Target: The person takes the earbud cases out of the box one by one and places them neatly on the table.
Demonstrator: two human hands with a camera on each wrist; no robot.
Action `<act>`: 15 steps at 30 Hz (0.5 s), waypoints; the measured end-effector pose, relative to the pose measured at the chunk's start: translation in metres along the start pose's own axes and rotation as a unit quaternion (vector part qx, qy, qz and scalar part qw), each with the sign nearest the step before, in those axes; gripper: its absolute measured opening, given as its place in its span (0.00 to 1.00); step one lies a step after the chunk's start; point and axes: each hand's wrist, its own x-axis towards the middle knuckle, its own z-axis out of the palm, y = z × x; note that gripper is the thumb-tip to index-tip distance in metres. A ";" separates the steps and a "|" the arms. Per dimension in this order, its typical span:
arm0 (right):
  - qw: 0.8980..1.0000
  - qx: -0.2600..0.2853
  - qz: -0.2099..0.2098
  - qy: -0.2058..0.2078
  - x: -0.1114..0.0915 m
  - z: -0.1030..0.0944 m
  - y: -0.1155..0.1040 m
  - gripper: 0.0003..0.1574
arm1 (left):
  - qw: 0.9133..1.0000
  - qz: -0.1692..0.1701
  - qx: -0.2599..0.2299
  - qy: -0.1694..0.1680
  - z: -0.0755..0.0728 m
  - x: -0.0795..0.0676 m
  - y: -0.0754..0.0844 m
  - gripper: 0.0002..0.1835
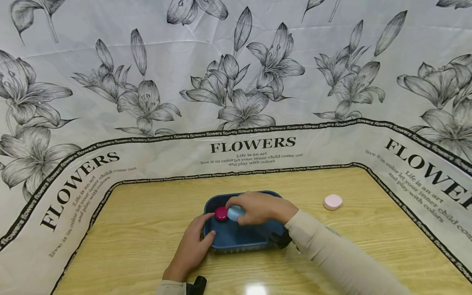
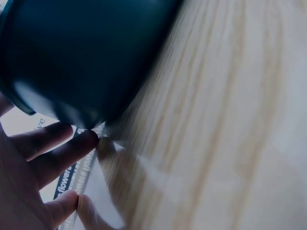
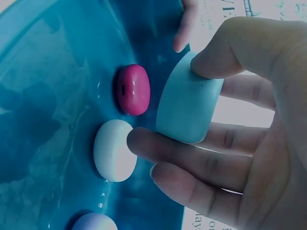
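"Where's the blue piece (image 1: pixel 235 213)?"

"In my right hand (image 1: pixel 258 208), inside the tub's (image 1: pixel 243 235) rim, towards its left end. My thumb presses one face and my fingers curl against the other, closed only to the width of the piece. I can't tell whether it touches the tub's floor."

"And your left hand (image 1: pixel 193 241)?"

"At the tub's left end. The fingers are loosely spread and nearly straight, touching the outside wall, with one fingertip reaching over the rim. They're not wrapped round anything."

"What else is in the tub?"

"A red piece (image 1: pixel 221 214) lies by the tub's left wall, just beside the blue one but apart from it. A white piece (image 3: pixel 115 151) lies in the tub near the red one; my fingertip overlaps its edge, and I can't tell if they touch. Further along in the tub is a lilac piece (image 3: pixel 94 223), partly cut off from view."

"And outside?"

"A pink piece (image 1: pixel 332 202) sits to the tub's right, well apart, on the wooden table (image 1: pixel 129 229) that bears the tub. My beige right sleeve (image 1: pixel 346 254) stretches in from the tub's near right. Beyond the tub hangs a cloth (image 1: pixel 155 61) printed with lilies and the word FLOWERS."
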 end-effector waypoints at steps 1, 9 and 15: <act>1.000 0.003 -0.001 0.003 0.000 0.000 0.001 0.31 | 1.000 0.000 0.000 0.000 0.000 0.000 0.000 0.26; 0.999 0.019 -0.007 0.026 -0.006 0.001 0.003 0.30 | 1.000 -0.002 0.002 -0.003 0.000 -0.001 -0.001 0.26; 0.998 0.038 -0.006 0.047 -0.013 0.004 0.005 0.29 | 1.000 -0.007 0.004 -0.004 0.000 -0.001 -0.001 0.26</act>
